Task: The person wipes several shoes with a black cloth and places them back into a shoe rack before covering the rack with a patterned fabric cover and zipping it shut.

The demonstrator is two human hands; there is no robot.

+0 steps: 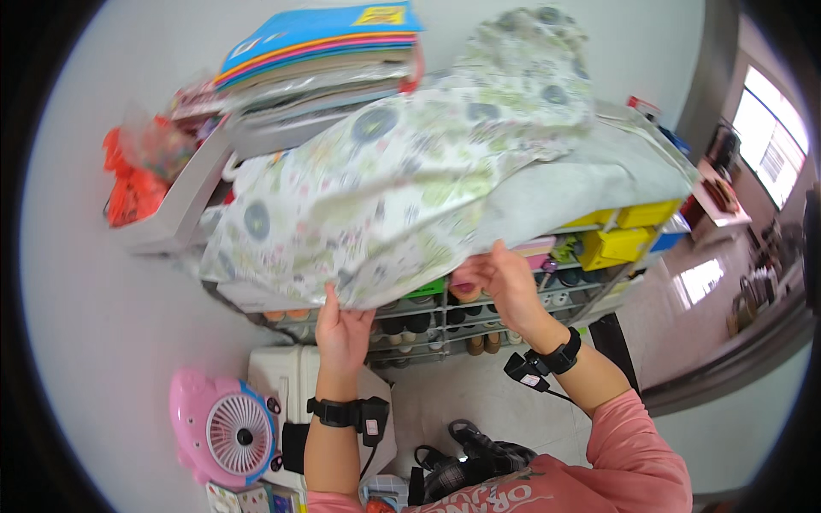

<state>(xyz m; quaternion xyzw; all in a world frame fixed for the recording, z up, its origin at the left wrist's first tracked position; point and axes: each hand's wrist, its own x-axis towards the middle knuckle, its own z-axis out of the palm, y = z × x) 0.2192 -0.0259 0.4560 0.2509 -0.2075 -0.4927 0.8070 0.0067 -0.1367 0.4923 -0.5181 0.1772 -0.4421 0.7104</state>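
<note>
A floral-printed fabric cover (410, 173) lies over the top of a shoe rack (442, 320) and hangs down its front in folds. My left hand (344, 333) grips the cover's front edge from below, thumb on top of the cloth. Farther right, my right hand (510, 288) pinches the same edge, its fingertips partly hidden by the cloth. The grey underside of the cover (564, 186) shows at the right, turned upward. Below the edge, shoes stand on the rack's tiers, with brown shoes (484, 343) near the bottom.
A stack of folders (321, 58) stands behind the cover. At the left is a white bin (186, 186) with a red plastic bag (131, 199). Yellow boxes (616, 247) sit at the rack's right end. A white suitcase (288, 372) and a pink fan (221, 426) stand at lower left.
</note>
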